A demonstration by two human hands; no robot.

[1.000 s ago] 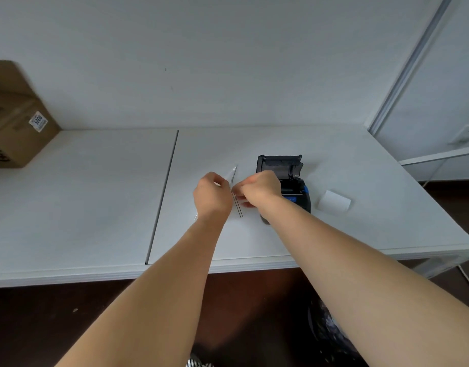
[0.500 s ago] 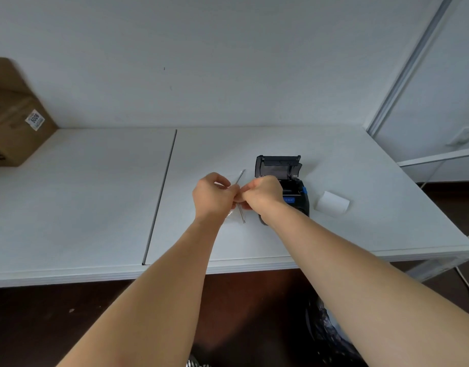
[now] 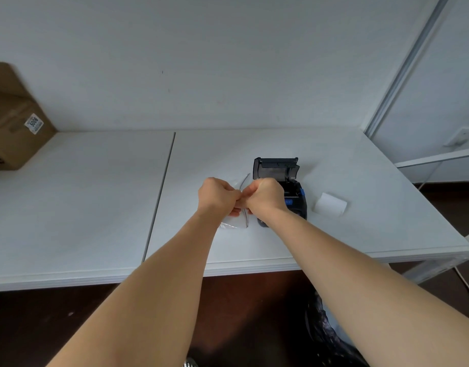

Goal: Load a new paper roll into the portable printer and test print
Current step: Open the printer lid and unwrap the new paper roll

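On the white bench (image 3: 254, 144): left hand (image 3: 219, 196) and right hand (image 3: 266, 198) pinched together on clear plastic wrapper (image 3: 234, 222), contents hidden; black printer (image 3: 294, 192) just behind, lid raised; white paper roll (image 3: 331, 204) lying beside it; cardboard box (image 3: 13, 120) far left

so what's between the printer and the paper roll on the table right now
Nothing: in the head view the strip of white table between the open printer and the paper roll to its right is bare.
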